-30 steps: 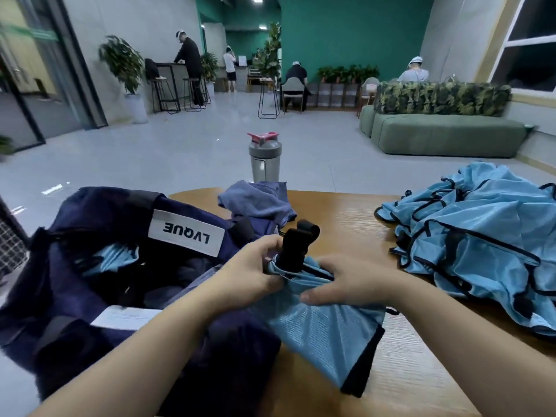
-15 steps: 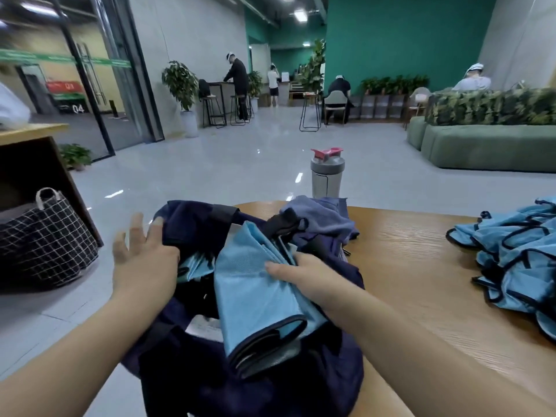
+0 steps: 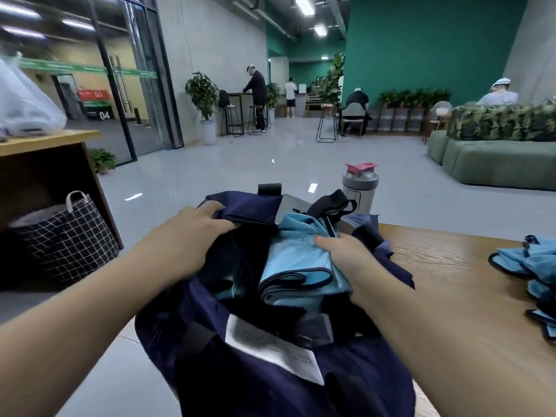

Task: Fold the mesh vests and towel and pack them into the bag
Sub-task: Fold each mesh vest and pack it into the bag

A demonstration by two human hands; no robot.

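A navy bag [image 3: 270, 380] lies open at the left end of the wooden table [image 3: 451, 281]. My left hand [image 3: 192, 233] grips the bag's far flap and holds the mouth open. My right hand [image 3: 346, 263] holds a folded light-blue mesh vest [image 3: 298, 260] with black trim, which sits in the bag's opening. A bit of another blue vest [image 3: 228, 291] shows deeper inside. A heap of unfolded blue vests [image 3: 532, 266] lies at the table's right edge. A dull blue towel [image 3: 365, 221] lies behind the bag.
A grey shaker bottle [image 3: 359, 188] with a pink lid stands behind the bag. A checked fabric basket [image 3: 69, 239] sits on the floor under a wooden counter at left. A green sofa [image 3: 496, 161] stands at the right; people are far off.
My left hand has let go of the vest and taken hold of the bag's flap. My right hand has carried the folded vest from the table into the bag's mouth. The view swung left.
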